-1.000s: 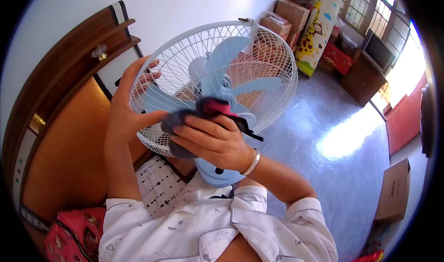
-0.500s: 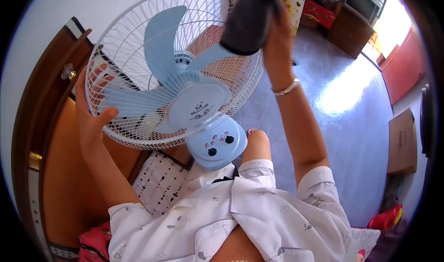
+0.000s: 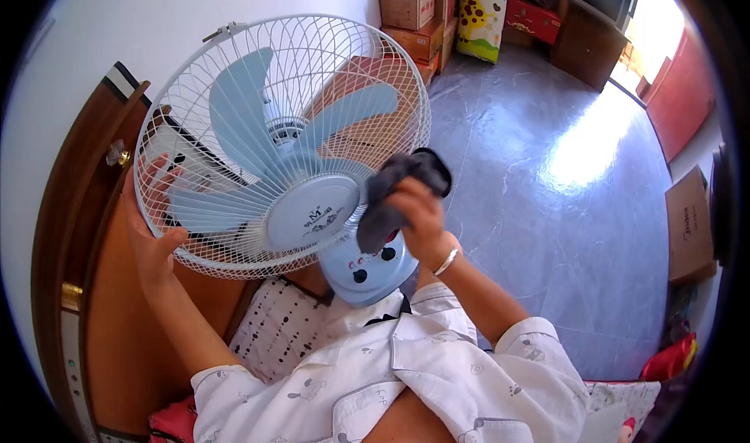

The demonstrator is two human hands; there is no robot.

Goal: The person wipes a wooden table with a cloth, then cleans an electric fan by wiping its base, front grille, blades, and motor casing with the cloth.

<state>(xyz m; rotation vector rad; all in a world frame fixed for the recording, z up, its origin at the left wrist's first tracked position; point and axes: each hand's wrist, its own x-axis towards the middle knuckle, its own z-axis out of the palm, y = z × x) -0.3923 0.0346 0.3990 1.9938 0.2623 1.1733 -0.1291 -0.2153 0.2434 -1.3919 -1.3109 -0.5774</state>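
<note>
A light blue table fan (image 3: 312,212) with a white wire guard fills the middle of the view, tilted, its base with two black knobs close to my lap. My left hand (image 3: 152,248) grips the left rim of the guard, thumb in front and fingers behind the wires. In my right hand (image 3: 422,220) is a bunched dark grey cloth (image 3: 379,224), against or just in front of the guard's lower right side. The cloth covers part of the guard and the top of the base. Whether it touches the wires is hard to see.
A brown wooden headboard (image 3: 58,232) stands close on the left. Stacked boxes (image 3: 410,9) and a giraffe-print item (image 3: 480,17) line the back wall. A cardboard box (image 3: 690,228) sits at the right wall. Shiny grey floor (image 3: 516,208) stretches ahead.
My right hand has come down with the cloth from the guard's upper right to its lower right. The fan appears lower and slightly left in view. My left hand keeps its hold.
</note>
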